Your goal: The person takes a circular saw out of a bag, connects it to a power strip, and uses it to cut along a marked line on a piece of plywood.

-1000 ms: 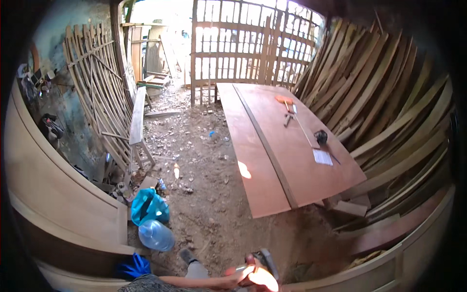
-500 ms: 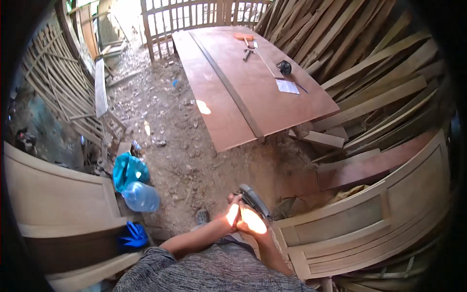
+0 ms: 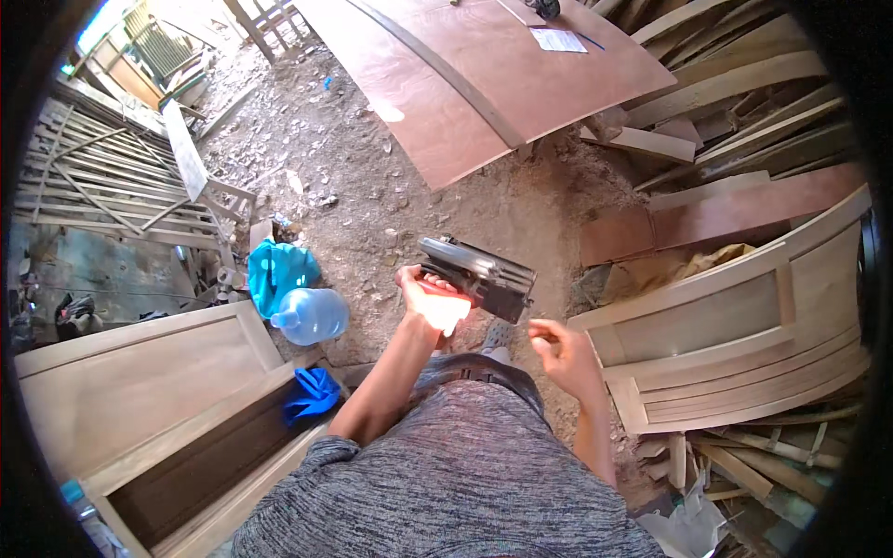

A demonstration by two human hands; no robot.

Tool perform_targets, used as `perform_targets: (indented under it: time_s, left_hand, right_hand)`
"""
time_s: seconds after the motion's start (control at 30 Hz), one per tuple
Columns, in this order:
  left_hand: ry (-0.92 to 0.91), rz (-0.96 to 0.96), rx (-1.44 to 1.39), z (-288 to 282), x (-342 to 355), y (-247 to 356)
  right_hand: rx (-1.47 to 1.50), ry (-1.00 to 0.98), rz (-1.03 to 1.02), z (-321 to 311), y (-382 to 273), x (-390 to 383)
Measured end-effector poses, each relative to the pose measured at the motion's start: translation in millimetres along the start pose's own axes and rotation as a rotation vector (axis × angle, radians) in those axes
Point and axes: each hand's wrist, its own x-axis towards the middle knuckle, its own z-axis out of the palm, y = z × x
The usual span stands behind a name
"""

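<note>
My left hand (image 3: 423, 293) grips a black and silver power tool (image 3: 484, 279), probably a nail or staple gun, held out in front of my body with part of its handle hidden by my fingers and bright sunlight. My right hand (image 3: 558, 349) is just below and right of the tool, apart from it, its fingers loosely bent and apart with nothing visible in them.
Pink plywood sheet (image 3: 456, 74) ahead with strip, paper and small items on it. Wooden door panels (image 3: 139, 391) (image 3: 726, 335) at left and right. Blue water jug (image 3: 312, 316), teal bag (image 3: 279, 270), blue cloth (image 3: 312, 395) at left. Stacked timber (image 3: 735, 65) at right; littered dirt floor (image 3: 372, 214).
My view has tilted further down. The tool has swung round nearly horizontal and rests in my left hand alone; my right hand has come away from it to the right.
</note>
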Motion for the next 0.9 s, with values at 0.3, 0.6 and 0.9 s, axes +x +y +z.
perform_targets:
  time_s: [0.3, 0.6, 0.9]
  left_hand:
    - [-0.098, 0.128, -0.052, 4, -31, -5]
    - [-0.236, 0.271, 0.130, -24, -18, -14]
    - [-0.489, 0.686, 1.166, -48, -18, -21]
  right_hand:
    - [0.300, 0.071, 0.183, 98, 20, 97]
    - [0.036, 0.285, -0.437, 120, -19, 67]
    - [-0.255, -0.135, -0.684, 45, -76, 246]
